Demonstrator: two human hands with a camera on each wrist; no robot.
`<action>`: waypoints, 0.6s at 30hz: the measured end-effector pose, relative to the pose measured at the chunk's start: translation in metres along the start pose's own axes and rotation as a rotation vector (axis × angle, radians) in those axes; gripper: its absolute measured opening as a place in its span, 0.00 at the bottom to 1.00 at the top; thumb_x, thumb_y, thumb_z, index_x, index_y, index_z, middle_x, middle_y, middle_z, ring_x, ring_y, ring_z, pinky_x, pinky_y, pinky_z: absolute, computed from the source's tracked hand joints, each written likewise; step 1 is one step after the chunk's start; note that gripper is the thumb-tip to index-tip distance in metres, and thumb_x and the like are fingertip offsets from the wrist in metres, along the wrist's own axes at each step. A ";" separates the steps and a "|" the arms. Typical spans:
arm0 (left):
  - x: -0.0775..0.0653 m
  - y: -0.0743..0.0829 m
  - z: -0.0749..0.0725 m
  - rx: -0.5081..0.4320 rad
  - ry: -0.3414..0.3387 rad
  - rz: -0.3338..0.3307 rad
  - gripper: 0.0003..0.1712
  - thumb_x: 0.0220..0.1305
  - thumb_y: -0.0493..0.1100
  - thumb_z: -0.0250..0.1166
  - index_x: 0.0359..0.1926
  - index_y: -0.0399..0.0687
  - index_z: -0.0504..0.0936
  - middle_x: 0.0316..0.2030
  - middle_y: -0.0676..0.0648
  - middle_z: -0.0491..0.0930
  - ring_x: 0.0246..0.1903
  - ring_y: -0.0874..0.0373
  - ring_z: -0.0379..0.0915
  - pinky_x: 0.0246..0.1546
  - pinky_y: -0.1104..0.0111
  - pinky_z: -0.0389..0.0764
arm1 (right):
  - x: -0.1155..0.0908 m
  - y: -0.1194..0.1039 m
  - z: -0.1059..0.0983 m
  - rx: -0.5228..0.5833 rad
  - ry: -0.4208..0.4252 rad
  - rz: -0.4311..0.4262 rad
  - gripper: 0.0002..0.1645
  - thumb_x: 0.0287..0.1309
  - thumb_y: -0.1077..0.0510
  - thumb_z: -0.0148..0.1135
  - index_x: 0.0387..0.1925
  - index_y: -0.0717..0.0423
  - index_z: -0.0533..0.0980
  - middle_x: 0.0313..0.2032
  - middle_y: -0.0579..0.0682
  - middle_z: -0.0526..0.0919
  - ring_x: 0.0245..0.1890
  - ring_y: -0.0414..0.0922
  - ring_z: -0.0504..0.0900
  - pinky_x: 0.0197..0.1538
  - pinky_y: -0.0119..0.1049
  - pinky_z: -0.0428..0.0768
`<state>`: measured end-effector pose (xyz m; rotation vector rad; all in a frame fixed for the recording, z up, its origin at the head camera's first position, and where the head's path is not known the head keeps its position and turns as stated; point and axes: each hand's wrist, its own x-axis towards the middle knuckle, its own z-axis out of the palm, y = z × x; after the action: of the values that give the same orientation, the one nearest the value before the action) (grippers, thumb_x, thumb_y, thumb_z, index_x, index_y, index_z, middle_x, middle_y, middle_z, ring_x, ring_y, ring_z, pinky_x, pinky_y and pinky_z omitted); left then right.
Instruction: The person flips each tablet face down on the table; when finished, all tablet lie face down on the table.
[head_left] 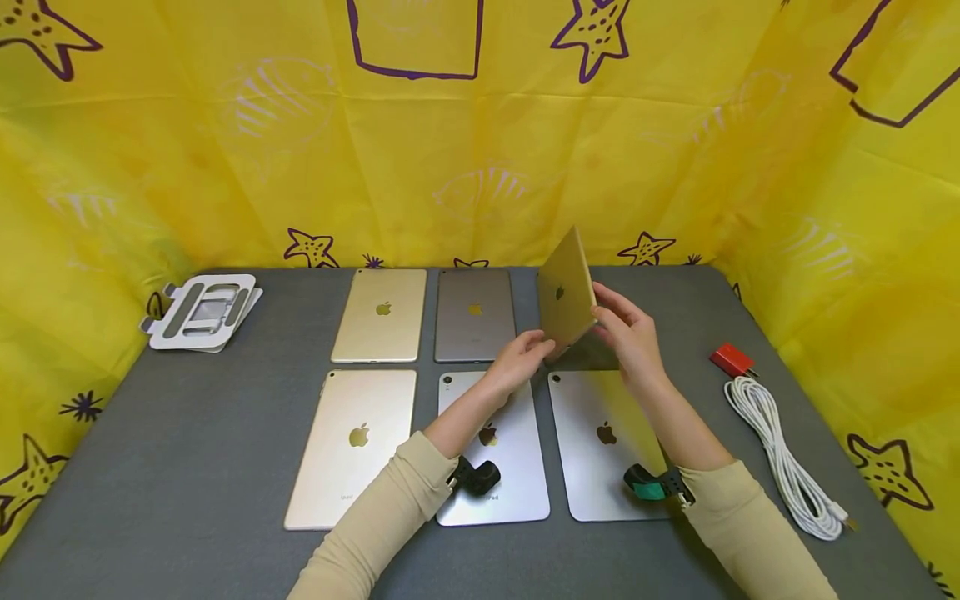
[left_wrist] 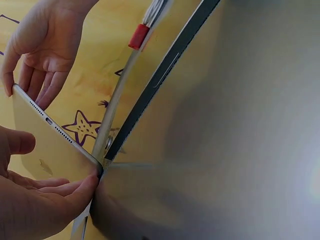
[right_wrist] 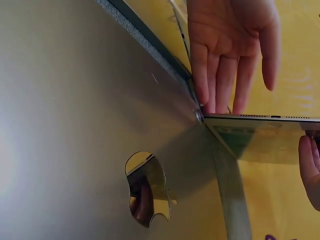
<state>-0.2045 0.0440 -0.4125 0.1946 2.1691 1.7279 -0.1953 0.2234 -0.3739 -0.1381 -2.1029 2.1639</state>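
Note:
A gold tablet point(head_left: 567, 292) stands steeply tilted at the back right, its logo side facing left. My right hand point(head_left: 633, 333) grips its near right edge. My left hand point(head_left: 519, 360) is at its lower near corner; in the left wrist view the fingertips point(left_wrist: 90, 187) touch that corner, and the thumb stands apart. The right wrist view shows the left hand point(right_wrist: 227, 55) with straight fingers and the tablet's dark, reflecting screen point(right_wrist: 260, 140). Below my forearms lie a silver tablet point(head_left: 517, 467) and another silver tablet point(head_left: 592, 475), both logo side up.
A gold tablet point(head_left: 378, 317), a dark grey tablet point(head_left: 474, 292) and a pale gold tablet point(head_left: 348, 467) lie to the left. A white folding stand point(head_left: 168, 333) is at the far left. A red charger plug point(head_left: 731, 360) and coiled white cable point(head_left: 776, 450) lie right. Yellow cloth point(head_left: 480, 150) surrounds the table.

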 end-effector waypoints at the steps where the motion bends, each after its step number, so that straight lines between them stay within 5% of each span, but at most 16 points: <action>1: 0.001 -0.001 0.000 -0.012 -0.001 -0.005 0.31 0.71 0.51 0.55 0.68 0.38 0.67 0.62 0.38 0.72 0.61 0.45 0.69 0.61 0.55 0.69 | 0.000 0.000 -0.001 0.008 0.011 0.010 0.26 0.67 0.56 0.58 0.65 0.55 0.72 0.61 0.51 0.76 0.54 0.42 0.76 0.56 0.35 0.77; 12: -0.001 -0.002 0.000 -0.036 0.002 -0.002 0.32 0.72 0.51 0.53 0.69 0.37 0.65 0.65 0.38 0.69 0.65 0.45 0.63 0.66 0.56 0.63 | 0.009 0.015 -0.020 0.077 0.145 0.137 0.26 0.66 0.66 0.50 0.66 0.65 0.68 0.56 0.52 0.75 0.46 0.38 0.77 0.46 0.25 0.77; 18: 0.000 -0.003 -0.001 -0.013 0.000 0.028 0.32 0.72 0.52 0.52 0.69 0.36 0.65 0.67 0.38 0.66 0.67 0.46 0.61 0.66 0.57 0.62 | 0.015 0.027 -0.036 -0.121 0.071 0.251 0.30 0.67 0.65 0.47 0.69 0.67 0.61 0.68 0.62 0.64 0.57 0.42 0.70 0.56 0.26 0.71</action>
<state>-0.2044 0.0423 -0.4155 0.2227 2.1647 1.7560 -0.2057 0.2602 -0.4015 -0.5088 -2.2825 2.1210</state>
